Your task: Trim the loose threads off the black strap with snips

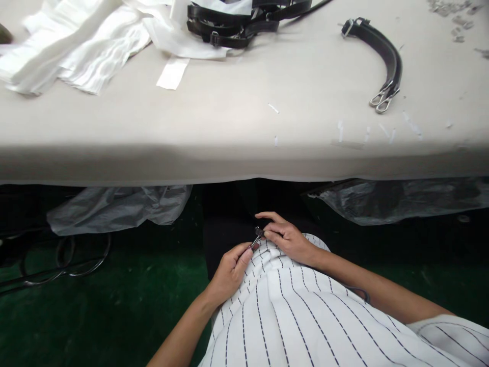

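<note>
Close to the lap, my left hand [231, 270] is closed, thumb and fingers pinching a slim shiny metal piece [255, 241]. Its far end meets a small dark piece [260, 231], which the thumb and fingers of my right hand [286, 238] pinch. The index finger of that hand reaches out above it. Both pieces are too small to make out fully, and the fingers cover part of them. On the table lie black leather straps [385, 53] with a buckle at one end and metal loops at the other.
A pale covered table [229, 112] runs across the front, its edge beyond my hands. On it are white paper strips [91, 46], a bundle of black belts [229, 25] and small metal parts [458, 23]. Plastic bags [122, 206] hang below, beside metal rings [89, 260].
</note>
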A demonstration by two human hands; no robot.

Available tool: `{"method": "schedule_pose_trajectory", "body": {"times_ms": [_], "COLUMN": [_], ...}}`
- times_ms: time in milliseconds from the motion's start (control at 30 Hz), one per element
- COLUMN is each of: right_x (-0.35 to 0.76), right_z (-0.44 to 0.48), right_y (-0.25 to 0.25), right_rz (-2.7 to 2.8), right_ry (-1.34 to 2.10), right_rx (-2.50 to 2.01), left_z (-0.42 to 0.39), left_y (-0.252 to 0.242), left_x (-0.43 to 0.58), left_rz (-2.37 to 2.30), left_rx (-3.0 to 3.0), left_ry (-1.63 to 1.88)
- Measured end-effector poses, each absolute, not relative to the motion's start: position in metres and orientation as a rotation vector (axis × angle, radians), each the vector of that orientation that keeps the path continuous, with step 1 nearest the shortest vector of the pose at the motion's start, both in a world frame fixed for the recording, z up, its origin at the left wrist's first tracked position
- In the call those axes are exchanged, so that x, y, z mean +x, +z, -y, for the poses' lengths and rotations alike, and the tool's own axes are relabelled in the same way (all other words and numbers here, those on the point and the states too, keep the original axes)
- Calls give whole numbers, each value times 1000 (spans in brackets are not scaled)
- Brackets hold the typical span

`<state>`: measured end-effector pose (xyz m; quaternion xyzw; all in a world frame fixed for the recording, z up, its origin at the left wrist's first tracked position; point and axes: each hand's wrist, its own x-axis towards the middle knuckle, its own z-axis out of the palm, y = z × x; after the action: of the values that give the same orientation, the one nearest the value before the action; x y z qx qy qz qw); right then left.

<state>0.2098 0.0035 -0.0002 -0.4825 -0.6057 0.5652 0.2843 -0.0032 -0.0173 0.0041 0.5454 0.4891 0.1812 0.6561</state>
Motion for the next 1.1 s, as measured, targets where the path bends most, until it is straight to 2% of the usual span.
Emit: {"method": "schedule_pose_trajectory", "body": {"times_ms": [233, 433, 833, 967, 1100], "right_x": [216, 213, 215, 212, 210], "right_z": [-10, -8, -9, -8, -7], "right_y": [3, -1, 4, 5, 6], "right_rz": [1762, 1761, 1814, 1752, 1606], "right_ry": [1644, 1530, 1369, 1411, 1528], "right_rx": [-939, -1010, -920, -1035, -1093], "left_z": [18, 20, 13, 15, 24], "left_y": [10, 10, 12, 15, 15], "left_x": [-11, -8, -8, -5, 3], "left_rz": [-1031, -954, -783, -852, -1022], "left_rx": [893, 682, 290, 361, 679], "left_ry": [326, 413, 371, 417, 462]}}
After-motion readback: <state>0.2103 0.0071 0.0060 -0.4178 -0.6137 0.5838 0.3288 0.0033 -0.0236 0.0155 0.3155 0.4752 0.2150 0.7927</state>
